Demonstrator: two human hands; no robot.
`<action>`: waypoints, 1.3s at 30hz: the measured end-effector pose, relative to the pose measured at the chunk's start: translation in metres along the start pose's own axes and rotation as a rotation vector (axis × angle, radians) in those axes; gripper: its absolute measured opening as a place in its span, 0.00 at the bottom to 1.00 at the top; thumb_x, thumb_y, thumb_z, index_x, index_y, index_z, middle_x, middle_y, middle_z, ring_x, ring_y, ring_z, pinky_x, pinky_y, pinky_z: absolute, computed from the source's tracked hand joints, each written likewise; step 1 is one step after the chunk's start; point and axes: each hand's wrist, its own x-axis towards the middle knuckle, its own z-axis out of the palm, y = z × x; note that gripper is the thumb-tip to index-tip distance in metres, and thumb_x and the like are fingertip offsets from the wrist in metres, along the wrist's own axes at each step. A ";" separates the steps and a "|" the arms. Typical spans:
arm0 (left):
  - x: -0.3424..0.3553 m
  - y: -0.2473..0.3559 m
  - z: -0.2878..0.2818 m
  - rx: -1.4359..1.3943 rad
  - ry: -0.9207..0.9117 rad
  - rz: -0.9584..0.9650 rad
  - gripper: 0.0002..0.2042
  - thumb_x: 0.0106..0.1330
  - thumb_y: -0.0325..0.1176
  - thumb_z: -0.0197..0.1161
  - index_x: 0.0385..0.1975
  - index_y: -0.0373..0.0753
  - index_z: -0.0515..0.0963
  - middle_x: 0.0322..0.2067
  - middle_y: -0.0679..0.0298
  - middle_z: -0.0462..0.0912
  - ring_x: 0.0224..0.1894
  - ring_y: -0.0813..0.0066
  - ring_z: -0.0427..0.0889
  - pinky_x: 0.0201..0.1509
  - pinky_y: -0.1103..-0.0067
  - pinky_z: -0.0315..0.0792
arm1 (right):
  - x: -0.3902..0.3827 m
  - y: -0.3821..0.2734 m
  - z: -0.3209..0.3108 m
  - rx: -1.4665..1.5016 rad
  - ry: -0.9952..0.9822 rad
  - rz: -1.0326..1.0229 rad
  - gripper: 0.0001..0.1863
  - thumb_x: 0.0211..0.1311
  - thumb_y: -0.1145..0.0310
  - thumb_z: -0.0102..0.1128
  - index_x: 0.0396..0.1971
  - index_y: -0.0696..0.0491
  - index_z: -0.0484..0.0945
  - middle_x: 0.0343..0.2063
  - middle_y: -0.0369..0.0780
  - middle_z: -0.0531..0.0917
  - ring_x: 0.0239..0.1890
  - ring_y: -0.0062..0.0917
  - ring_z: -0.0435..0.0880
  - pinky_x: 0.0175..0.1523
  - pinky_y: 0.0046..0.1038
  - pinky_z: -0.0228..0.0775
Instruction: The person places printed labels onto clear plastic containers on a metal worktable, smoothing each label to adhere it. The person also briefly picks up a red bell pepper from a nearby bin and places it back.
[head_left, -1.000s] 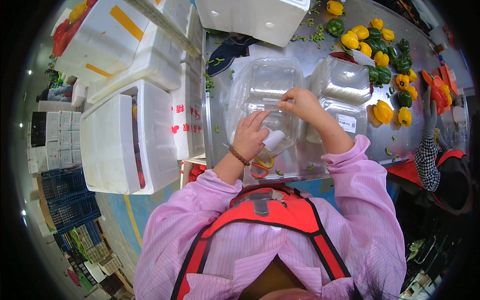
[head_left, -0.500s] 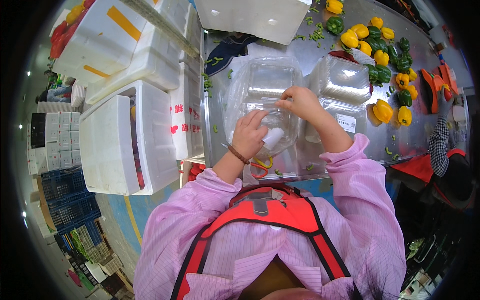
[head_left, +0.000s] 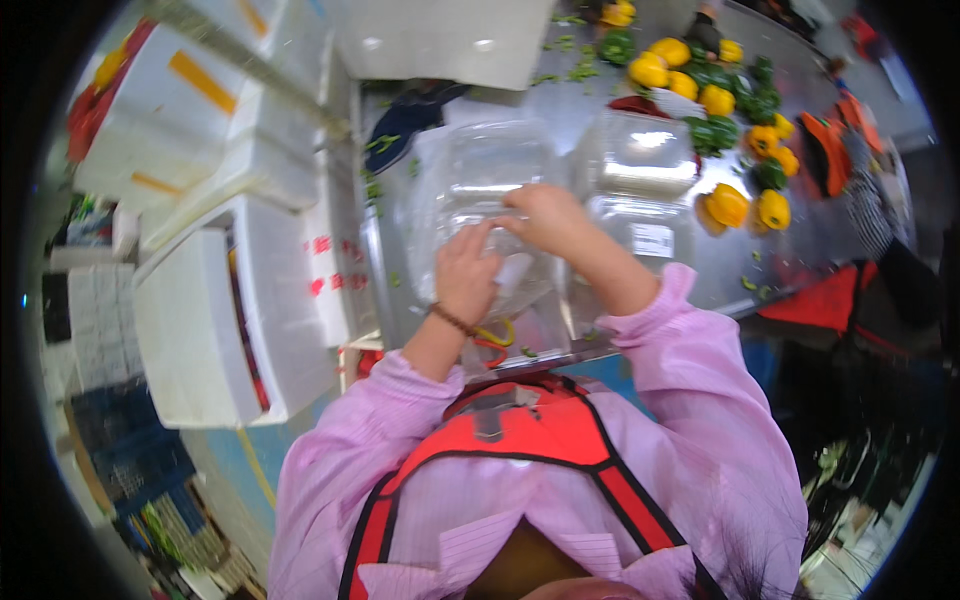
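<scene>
My left hand (head_left: 468,275), with a brown bead bracelet at its wrist, is closed around a curled white paper strip (head_left: 513,272). My right hand (head_left: 548,215) has its fingertips pinched together, meeting the left fingertips; what they hold is too blurred to make out. Beneath both hands lie clear plastic containers (head_left: 497,155) in a thin clear bag. To the right stands a stack of clear containers (head_left: 635,155). In front of that stack, a clear container bears a white label (head_left: 653,239).
Yellow peppers (head_left: 727,205) and green peppers (head_left: 712,133) lie on the metal table (head_left: 705,265), with green scraps about. White foam boxes (head_left: 285,310) stand at the left. A dark cloth (head_left: 405,122) lies beyond the bag. Orange-handled scissors (head_left: 492,345) rest near the table edge. Another person's checked sleeve (head_left: 868,205) shows at right.
The view has shifted, so the scene sits further left. My hands have drawn together, the left fingers now meeting the right fingertips. A dark-gloved hand has appeared among the far peppers.
</scene>
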 end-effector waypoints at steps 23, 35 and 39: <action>-0.019 -0.003 0.012 0.122 0.018 0.041 0.06 0.39 0.24 0.64 0.20 0.39 0.80 0.59 0.58 0.71 0.64 0.58 0.66 0.58 0.64 0.63 | -0.001 -0.027 0.001 -0.375 -0.095 -0.124 0.07 0.53 0.67 0.58 0.29 0.50 0.83 0.29 0.42 0.86 0.35 0.35 0.86 0.39 0.37 0.74; -0.014 0.004 0.008 0.166 -0.016 0.019 0.09 0.38 0.24 0.66 0.22 0.39 0.82 0.59 0.57 0.70 0.62 0.57 0.67 0.57 0.65 0.64 | -0.003 -0.037 -0.006 -0.325 -0.146 -0.049 0.08 0.52 0.69 0.58 0.29 0.53 0.83 0.32 0.44 0.85 0.37 0.35 0.86 0.39 0.34 0.78; -0.020 0.006 0.011 0.175 -0.086 -0.012 0.09 0.38 0.25 0.68 0.23 0.40 0.82 0.60 0.58 0.70 0.62 0.57 0.66 0.57 0.65 0.63 | 0.001 -0.033 -0.001 -0.369 -0.165 -0.067 0.08 0.52 0.68 0.59 0.30 0.53 0.84 0.33 0.45 0.85 0.38 0.36 0.86 0.40 0.34 0.78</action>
